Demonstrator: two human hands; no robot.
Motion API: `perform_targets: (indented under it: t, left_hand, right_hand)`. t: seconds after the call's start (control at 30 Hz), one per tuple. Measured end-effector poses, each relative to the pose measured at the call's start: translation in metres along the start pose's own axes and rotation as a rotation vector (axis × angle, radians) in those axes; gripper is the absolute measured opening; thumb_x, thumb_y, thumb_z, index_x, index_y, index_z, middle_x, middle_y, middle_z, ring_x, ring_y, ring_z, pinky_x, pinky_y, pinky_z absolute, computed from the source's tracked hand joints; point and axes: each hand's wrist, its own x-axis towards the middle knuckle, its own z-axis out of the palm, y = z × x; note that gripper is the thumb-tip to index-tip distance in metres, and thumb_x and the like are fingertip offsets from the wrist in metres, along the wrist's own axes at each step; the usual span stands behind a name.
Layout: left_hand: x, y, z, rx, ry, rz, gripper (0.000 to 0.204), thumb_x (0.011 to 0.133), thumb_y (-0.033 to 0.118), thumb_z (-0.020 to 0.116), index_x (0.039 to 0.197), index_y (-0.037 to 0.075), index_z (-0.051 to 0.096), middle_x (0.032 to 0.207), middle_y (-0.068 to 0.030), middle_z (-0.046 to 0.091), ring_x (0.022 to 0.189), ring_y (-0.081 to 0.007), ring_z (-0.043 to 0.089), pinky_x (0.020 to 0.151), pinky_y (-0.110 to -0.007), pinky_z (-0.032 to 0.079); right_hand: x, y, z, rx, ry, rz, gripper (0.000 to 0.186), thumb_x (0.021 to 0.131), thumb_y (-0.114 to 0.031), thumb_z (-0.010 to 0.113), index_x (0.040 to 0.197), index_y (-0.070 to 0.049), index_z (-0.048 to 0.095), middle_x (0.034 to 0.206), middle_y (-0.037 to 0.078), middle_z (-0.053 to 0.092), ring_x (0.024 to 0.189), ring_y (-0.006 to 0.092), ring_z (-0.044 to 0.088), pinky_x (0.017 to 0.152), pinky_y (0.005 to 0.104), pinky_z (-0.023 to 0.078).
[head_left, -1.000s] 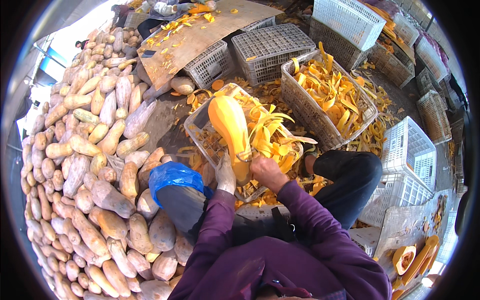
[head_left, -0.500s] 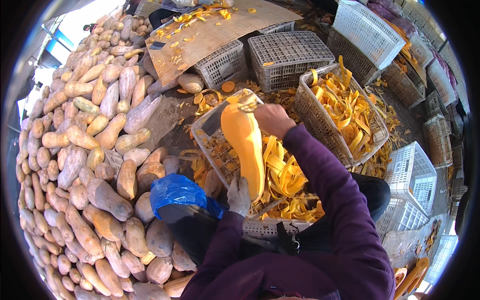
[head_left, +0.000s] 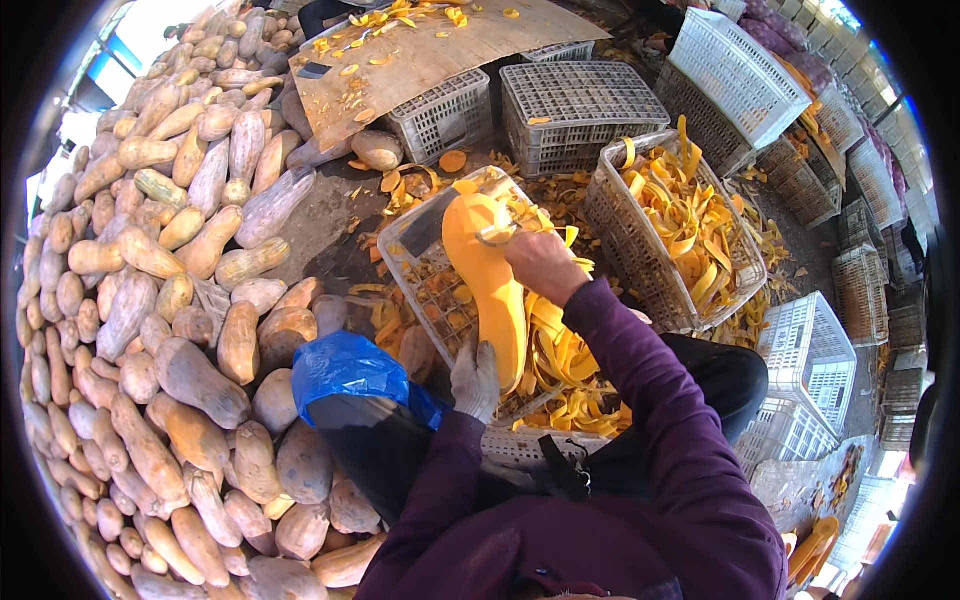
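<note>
A peeled orange butternut squash [head_left: 488, 280] stands tilted over a white plastic crate [head_left: 515, 447] between my knees. My left hand [head_left: 474, 383], in a pale glove, steadies its lower end. In my bare right hand [head_left: 545, 263] is a peeler [head_left: 496, 236], its metal head against the squash's bulbous upper part. Most of the peeler's handle is hidden by my fingers. Long orange peelings [head_left: 562, 345] lie in the crate beneath and beside the squash.
Unpeeled squashes [head_left: 200, 375] are heaped along my left. A crate full of peelings [head_left: 690, 215] stands at the right, with white crates [head_left: 805, 355] nearer me. Ahead are an upturned grey crate [head_left: 585, 105] and a board [head_left: 440, 55] with scraps. Blue plastic [head_left: 350, 375] covers my left knee.
My right hand and the peeler have come slightly down the squash's upper part. A fresh strip of peel shows beside my right hand. The left hand keeps its hold.
</note>
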Motion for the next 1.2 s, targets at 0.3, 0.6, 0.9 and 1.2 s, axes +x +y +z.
perform_targets:
  t: [0.3,0.6,0.9,1.2]
  left_hand:
    - [0.01,-0.012,-0.001,-0.146,-0.057,-0.041,0.053,0.111,0.037,0.053,0.15,0.0,0.057,0.141,-0.0191,0.068,0.128,-0.029,0.063,0.11,-0.038,0.045]
    - [0.01,0.002,-0.015,-0.742,-0.084,-0.333,0.032,0.106,0.021,0.069,0.13,0.0,0.067,0.117,-0.0073,0.072,0.099,-0.0199,0.068,0.085,-0.034,0.054]
    - [0.047,-0.044,-0.012,-0.842,-0.421,-0.103,0.069,0.11,0.031,0.064,0.158,-0.007,0.033,0.149,-0.0272,0.055,0.137,-0.0327,0.055,0.12,-0.04,0.043]
    - [0.016,0.04,-0.023,0.129,-0.233,0.042,0.1,0.084,0.015,0.085,0.165,-0.002,0.029,0.151,-0.024,0.058,0.135,-0.0317,0.061,0.114,-0.039,0.05]
  right_hand:
    - [-0.116,-0.09,0.018,-0.121,-0.016,0.085,0.015,0.086,-0.01,0.064,0.092,0.003,0.07,0.072,0.013,0.067,0.06,0.0265,0.069,0.054,0.0361,0.056]
    - [-0.218,-0.19,0.014,0.014,-0.035,0.199,0.014,0.088,-0.006,0.061,0.091,0.008,0.063,0.07,0.014,0.064,0.059,0.0252,0.069,0.049,0.0362,0.054]
    - [-0.182,-0.131,-0.072,0.223,0.244,0.329,0.038,0.087,-0.003,0.064,0.123,0.011,0.061,0.078,0.025,0.068,0.063,0.0413,0.069,0.054,0.05,0.053]
    - [-0.03,0.05,-0.016,0.326,-0.053,0.392,0.021,0.094,-0.018,0.065,0.097,0.002,0.066,0.083,0.028,0.069,0.083,0.0481,0.07,0.071,0.0569,0.053]
